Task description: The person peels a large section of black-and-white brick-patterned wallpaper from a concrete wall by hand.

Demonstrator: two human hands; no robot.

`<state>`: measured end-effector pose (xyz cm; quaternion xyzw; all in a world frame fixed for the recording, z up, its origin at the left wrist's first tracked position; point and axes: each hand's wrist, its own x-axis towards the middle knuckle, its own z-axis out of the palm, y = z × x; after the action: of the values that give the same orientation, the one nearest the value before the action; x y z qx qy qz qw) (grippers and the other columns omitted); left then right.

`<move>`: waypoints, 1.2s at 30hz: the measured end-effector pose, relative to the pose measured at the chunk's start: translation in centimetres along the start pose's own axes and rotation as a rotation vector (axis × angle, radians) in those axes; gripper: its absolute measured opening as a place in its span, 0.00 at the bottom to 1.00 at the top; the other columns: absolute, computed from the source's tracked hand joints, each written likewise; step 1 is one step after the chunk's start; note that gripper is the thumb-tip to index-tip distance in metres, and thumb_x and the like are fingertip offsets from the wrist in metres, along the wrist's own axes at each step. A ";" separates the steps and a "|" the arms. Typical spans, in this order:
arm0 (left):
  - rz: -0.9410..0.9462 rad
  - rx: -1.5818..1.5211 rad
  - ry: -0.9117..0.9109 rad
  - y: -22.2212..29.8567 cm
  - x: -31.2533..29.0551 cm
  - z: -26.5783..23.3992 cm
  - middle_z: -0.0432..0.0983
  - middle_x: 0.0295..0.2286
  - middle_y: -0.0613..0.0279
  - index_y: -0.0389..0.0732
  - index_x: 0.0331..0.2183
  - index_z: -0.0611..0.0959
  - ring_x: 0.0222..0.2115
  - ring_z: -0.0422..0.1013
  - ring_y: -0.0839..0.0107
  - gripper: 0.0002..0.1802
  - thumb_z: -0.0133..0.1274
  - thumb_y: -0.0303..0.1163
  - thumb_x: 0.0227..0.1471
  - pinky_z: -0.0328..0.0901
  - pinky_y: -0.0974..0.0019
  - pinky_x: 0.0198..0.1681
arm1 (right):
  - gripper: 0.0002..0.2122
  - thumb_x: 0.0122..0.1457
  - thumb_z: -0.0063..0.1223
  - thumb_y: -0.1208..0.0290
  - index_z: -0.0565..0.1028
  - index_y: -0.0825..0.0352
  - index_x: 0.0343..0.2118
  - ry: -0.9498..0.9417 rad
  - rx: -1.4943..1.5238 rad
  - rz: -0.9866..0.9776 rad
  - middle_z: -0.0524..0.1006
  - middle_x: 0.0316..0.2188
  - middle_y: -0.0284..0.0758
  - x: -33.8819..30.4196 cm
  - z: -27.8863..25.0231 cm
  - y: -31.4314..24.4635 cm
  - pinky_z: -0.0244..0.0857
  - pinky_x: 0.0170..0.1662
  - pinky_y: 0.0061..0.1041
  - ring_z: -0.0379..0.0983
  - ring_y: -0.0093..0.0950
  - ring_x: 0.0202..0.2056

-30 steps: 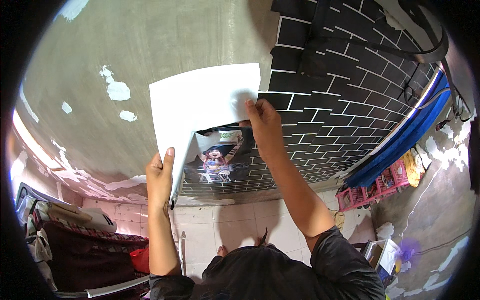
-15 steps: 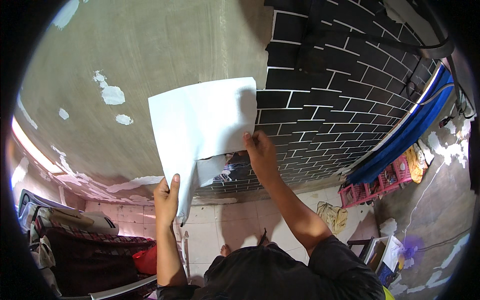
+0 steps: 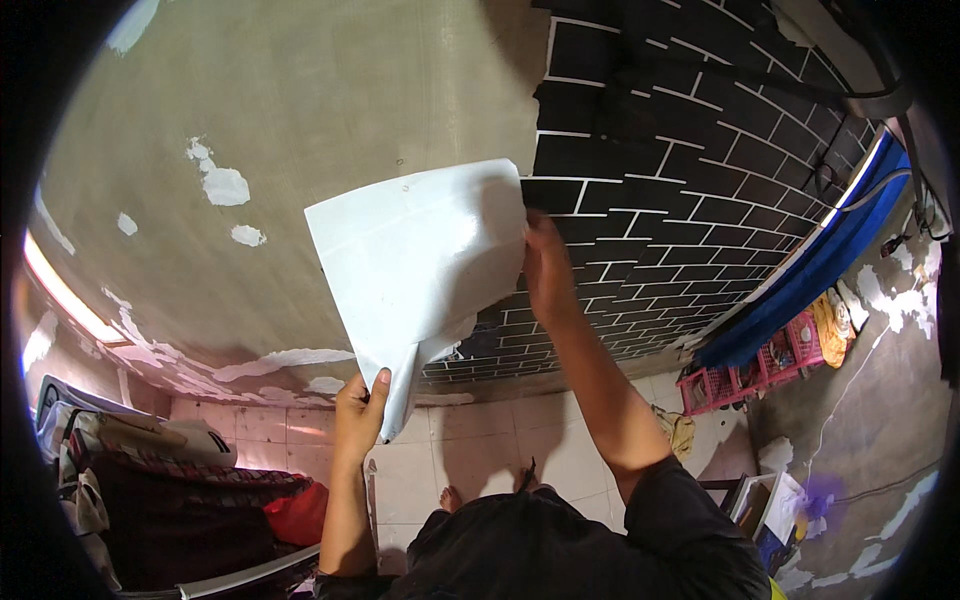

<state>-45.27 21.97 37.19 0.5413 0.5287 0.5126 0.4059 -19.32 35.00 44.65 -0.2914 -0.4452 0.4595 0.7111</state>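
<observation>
A white sheet (image 3: 410, 260) with a glossy face hangs in front of the bare grey-beige wall, beside the black brick-pattern covering (image 3: 690, 160). Its lower part narrows into a folded, rolled point. My left hand (image 3: 362, 410) is closed on that folded lower end, thumb on top. At the sheet's right edge, my right hand (image 3: 547, 265) grips the side; its fingertips are partly hidden and dark in shadow. The sheet's upper edge lies close to the wall, but I cannot tell whether it touches.
Pale patches (image 3: 226, 188) mark the wall on the left. Dark cloths and a red cloth (image 3: 298, 513) lie piled at lower left. On the right are a blue curtain (image 3: 800, 280), a pink basket (image 3: 765, 360) and a yellowish cloth (image 3: 678, 428). Below is the tiled floor (image 3: 455, 435).
My right hand has moved up along the sheet's right edge. My left hand has shifted slightly right and down. The sheet now covers most of the patterned piece seen below it before.
</observation>
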 end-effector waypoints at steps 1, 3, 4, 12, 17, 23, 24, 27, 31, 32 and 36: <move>0.002 -0.005 0.010 -0.2 -0.2 0.2 0.79 0.30 0.68 0.33 0.39 0.82 0.29 0.67 0.82 0.19 0.52 0.42 0.63 0.64 0.74 0.33 | 0.21 0.64 0.46 0.49 0.75 0.67 0.38 -0.004 0.054 0.031 0.73 0.25 0.28 1.0 1.0 -1.4 0.62 0.37 0.23 0.68 0.22 0.30; 0.008 -0.009 0.029 -0.4 -0.4 0.4 0.78 0.29 0.68 0.33 0.39 0.82 0.28 0.67 0.83 0.19 0.51 0.42 0.63 0.63 0.74 0.32 | 0.21 0.63 0.50 0.51 0.76 0.67 0.42 -0.038 -0.237 0.124 0.75 0.33 0.30 2.8 1.4 -3.1 0.63 0.40 0.22 0.69 0.21 0.35; 0.011 -0.013 0.043 -0.4 -0.5 0.6 0.78 0.28 0.69 0.33 0.38 0.82 0.28 0.66 0.83 0.19 0.51 0.42 0.63 0.63 0.74 0.32 | 0.21 0.62 0.51 0.51 0.76 0.67 0.44 -0.056 -0.385 0.170 0.76 0.36 0.31 3.5 1.4 -3.6 0.63 0.42 0.21 0.69 0.21 0.37; -0.018 -0.053 0.047 -0.5 -1.9 3.0 0.73 0.23 0.73 0.34 0.35 0.81 0.23 0.61 0.86 0.18 0.51 0.41 0.63 0.58 0.77 0.26 | 0.16 0.60 0.57 0.57 0.77 0.70 0.34 0.009 -0.509 -0.003 0.74 0.25 0.29 3.2 1.8 -4.1 0.60 0.33 0.21 0.65 0.18 0.28; 0.001 -0.062 0.063 -1.1 -2.3 3.7 0.72 0.23 0.74 0.34 0.36 0.82 0.23 0.60 0.86 0.18 0.51 0.42 0.63 0.56 0.76 0.25 | 0.15 0.60 0.58 0.59 0.77 0.68 0.33 0.006 -0.497 -0.015 0.73 0.25 0.26 2.8 0.9 -2.9 0.57 0.32 0.19 0.63 0.16 0.28; -0.063 -0.069 0.017 -1.1 -3.6 3.9 0.72 0.23 0.75 0.34 0.36 0.81 0.23 0.60 0.86 0.18 0.51 0.41 0.63 0.57 0.77 0.26 | 0.14 0.61 0.57 0.59 0.76 0.68 0.31 0.001 -0.527 0.020 0.73 0.24 0.27 1.4 0.5 -2.8 0.58 0.32 0.19 0.64 0.16 0.27; -0.060 -0.064 -0.004 -1.3 -3.8 3.9 0.72 0.23 0.75 0.34 0.36 0.81 0.23 0.60 0.86 0.17 0.51 0.40 0.63 0.57 0.77 0.26 | 0.14 0.61 0.57 0.59 0.76 0.68 0.31 0.001 -0.536 0.023 0.73 0.24 0.27 1.2 0.3 -2.8 0.58 0.32 0.19 0.64 0.16 0.27; -0.082 -0.051 -0.043 -1.5 -4.3 4.5 0.71 0.23 0.75 0.34 0.37 0.81 0.23 0.59 0.86 0.16 0.50 0.39 0.64 0.55 0.77 0.25 | 0.14 0.61 0.57 0.59 0.76 0.68 0.31 -0.003 -0.495 0.025 0.73 0.24 0.27 0.9 -0.6 -2.0 0.59 0.32 0.19 0.64 0.16 0.27; -0.091 -0.063 -0.055 -2.3 -4.5 4.9 0.69 0.21 0.76 0.35 0.35 0.81 0.21 0.58 0.86 0.16 0.50 0.39 0.64 0.54 0.76 0.23 | 0.15 0.62 0.57 0.58 0.76 0.67 0.31 -0.038 -0.446 -0.008 0.74 0.23 0.27 0.1 -0.5 -2.3 0.60 0.32 0.19 0.65 0.15 0.27; -0.075 -0.062 -0.045 -2.8 -4.5 4.8 0.68 0.21 0.75 0.34 0.34 0.80 0.21 0.58 0.86 0.16 0.50 0.39 0.64 0.54 0.76 0.23 | 0.15 0.62 0.57 0.58 0.76 0.67 0.31 -0.031 -0.453 0.019 0.74 0.23 0.26 -0.1 -0.5 -2.4 0.60 0.32 0.19 0.65 0.15 0.27; -0.040 -0.022 -0.031 -3.1 -4.5 4.3 0.68 0.20 0.75 0.34 0.32 0.79 0.21 0.58 0.85 0.16 0.50 0.39 0.64 0.55 0.75 0.23 | 0.14 0.62 0.57 0.58 0.75 0.66 0.32 -0.009 -0.470 0.059 0.74 0.24 0.26 -0.7 -0.8 -1.7 0.60 0.32 0.18 0.66 0.14 0.27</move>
<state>-41.11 18.27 32.97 0.5340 0.5274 0.5017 0.4300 -18.05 33.65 45.47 -0.4601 -0.5343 0.3649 0.6080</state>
